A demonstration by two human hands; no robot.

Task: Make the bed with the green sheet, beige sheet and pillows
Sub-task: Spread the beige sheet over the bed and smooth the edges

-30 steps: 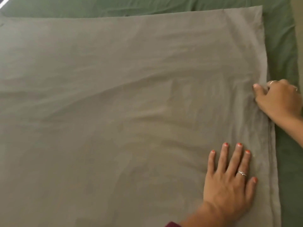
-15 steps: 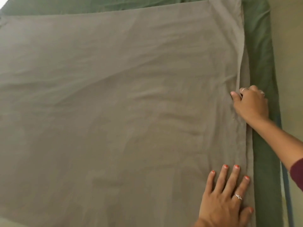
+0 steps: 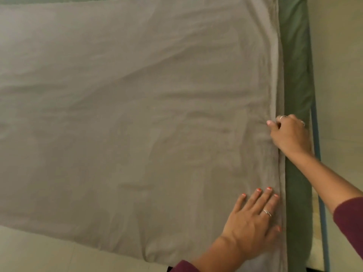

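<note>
The beige sheet (image 3: 127, 114) lies spread over the bed in our head view, creased in long soft folds, its right edge running just inside a strip of green sheet (image 3: 294, 75) along the bed's right edge. We read no writing or brand anywhere. Our left hand (image 3: 253, 222) rests flat on the beige sheet near its right edge, fingers straight and spread. Our right hand (image 3: 288, 134) pinches the sheet's right edge, fingers curled, cloth bunching at the thumb.
</note>
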